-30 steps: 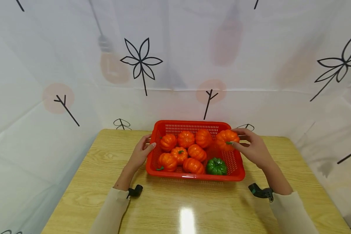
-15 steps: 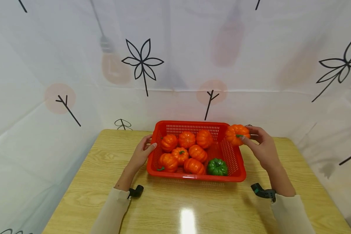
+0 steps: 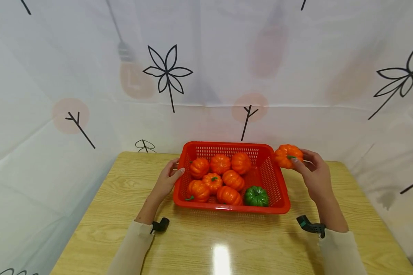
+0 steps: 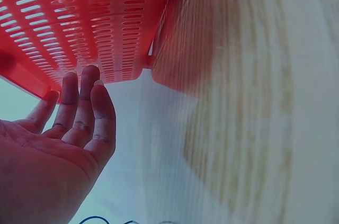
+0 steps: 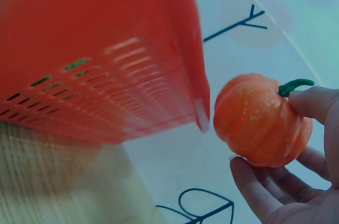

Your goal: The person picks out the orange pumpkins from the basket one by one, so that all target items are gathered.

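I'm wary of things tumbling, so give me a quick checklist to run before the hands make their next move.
1. Lifted pumpkin held: ok, pinched in the right hand.
2. Lifted pumpkin outside the red basket: ok, it is off the right side, with a narrow gap in the right wrist view.
3. Left hand free to help: not ok, it holds the basket's left side.
4. Other pieces inside: ok, seven orange pumpkins and one green piece sit within the walls.
5. Nothing beneath those pieces: cannot tell, they hide much of the basket's floor.
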Action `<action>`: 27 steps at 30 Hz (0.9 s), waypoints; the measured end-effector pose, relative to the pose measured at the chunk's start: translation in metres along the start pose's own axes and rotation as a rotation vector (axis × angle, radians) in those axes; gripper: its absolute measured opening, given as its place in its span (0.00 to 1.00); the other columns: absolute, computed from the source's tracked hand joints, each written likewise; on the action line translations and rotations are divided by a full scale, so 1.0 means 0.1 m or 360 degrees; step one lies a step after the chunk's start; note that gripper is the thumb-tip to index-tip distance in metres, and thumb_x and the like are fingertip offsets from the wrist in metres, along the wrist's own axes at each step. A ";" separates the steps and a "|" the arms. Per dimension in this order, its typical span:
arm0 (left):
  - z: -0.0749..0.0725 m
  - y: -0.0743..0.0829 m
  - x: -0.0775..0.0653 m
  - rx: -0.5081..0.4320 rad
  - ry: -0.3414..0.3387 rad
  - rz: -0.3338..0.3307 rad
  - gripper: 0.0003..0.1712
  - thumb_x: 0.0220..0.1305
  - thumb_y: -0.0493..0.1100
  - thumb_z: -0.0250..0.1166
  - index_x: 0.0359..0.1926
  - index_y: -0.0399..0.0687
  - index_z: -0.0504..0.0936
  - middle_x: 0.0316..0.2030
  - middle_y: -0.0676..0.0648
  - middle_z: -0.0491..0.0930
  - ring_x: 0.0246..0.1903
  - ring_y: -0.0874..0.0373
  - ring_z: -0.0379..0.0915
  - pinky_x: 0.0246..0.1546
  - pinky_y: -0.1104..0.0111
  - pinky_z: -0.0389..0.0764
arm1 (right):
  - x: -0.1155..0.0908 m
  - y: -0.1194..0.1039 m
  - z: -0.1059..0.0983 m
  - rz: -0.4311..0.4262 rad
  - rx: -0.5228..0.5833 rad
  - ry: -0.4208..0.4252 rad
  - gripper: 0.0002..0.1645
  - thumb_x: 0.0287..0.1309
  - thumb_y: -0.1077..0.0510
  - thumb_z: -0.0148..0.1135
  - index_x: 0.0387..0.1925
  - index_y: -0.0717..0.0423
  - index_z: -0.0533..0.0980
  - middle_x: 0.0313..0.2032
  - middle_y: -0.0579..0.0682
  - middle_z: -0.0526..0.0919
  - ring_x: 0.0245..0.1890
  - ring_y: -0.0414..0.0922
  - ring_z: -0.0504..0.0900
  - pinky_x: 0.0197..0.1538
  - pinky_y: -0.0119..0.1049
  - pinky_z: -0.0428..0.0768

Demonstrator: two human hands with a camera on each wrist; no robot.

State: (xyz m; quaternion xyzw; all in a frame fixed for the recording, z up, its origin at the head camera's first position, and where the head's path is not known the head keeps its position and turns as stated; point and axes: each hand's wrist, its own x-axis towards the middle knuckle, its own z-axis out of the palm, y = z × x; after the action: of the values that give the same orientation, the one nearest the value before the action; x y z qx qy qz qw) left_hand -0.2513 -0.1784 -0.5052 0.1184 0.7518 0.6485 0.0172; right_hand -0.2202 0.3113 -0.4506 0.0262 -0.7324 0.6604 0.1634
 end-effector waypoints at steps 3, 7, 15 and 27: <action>0.00 0.00 0.00 0.0000 0.0007 -0.0010 0.32 0.80 0.46 0.61 0.77 0.44 0.66 0.65 0.33 0.74 0.60 0.39 0.77 0.54 0.62 0.86 | -0.01 0.03 -0.02 0.0024 0.0087 0.0040 0.30 0.72 0.63 0.66 0.72 0.63 0.69 0.56 0.43 0.76 0.49 0.37 0.80 0.45 0.23 0.84; 0.00 0.01 0.00 0.0011 0.0009 -0.0017 0.32 0.79 0.47 0.62 0.78 0.45 0.66 0.65 0.34 0.75 0.59 0.39 0.78 0.54 0.60 0.86 | -0.02 0.08 -0.04 0.0097 0.0160 0.0137 0.31 0.72 0.62 0.66 0.72 0.61 0.69 0.54 0.43 0.75 0.47 0.36 0.81 0.44 0.23 0.85; -0.01 0.01 0.00 0.0010 0.0003 -0.0008 0.32 0.79 0.48 0.62 0.78 0.45 0.66 0.64 0.33 0.74 0.59 0.38 0.78 0.54 0.61 0.86 | 0.01 0.20 -0.07 0.0294 0.0073 0.0278 0.35 0.71 0.55 0.69 0.73 0.59 0.68 0.53 0.41 0.74 0.45 0.37 0.80 0.42 0.23 0.85; -0.01 -0.03 0.00 0.0006 0.0011 0.0006 0.32 0.80 0.48 0.62 0.78 0.46 0.67 0.63 0.33 0.75 0.57 0.38 0.79 0.53 0.60 0.87 | 0.07 0.52 -0.03 0.0471 -0.0344 0.0259 0.42 0.74 0.42 0.63 0.78 0.60 0.63 0.66 0.53 0.71 0.47 0.33 0.75 0.45 0.22 0.84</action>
State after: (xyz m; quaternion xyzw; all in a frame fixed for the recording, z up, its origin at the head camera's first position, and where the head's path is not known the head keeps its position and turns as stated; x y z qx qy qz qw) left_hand -0.2521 -0.1803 -0.5080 0.1177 0.7529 0.6474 0.0130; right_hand -0.2393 0.3219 -0.4983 -0.1527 -0.7794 0.5946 0.1250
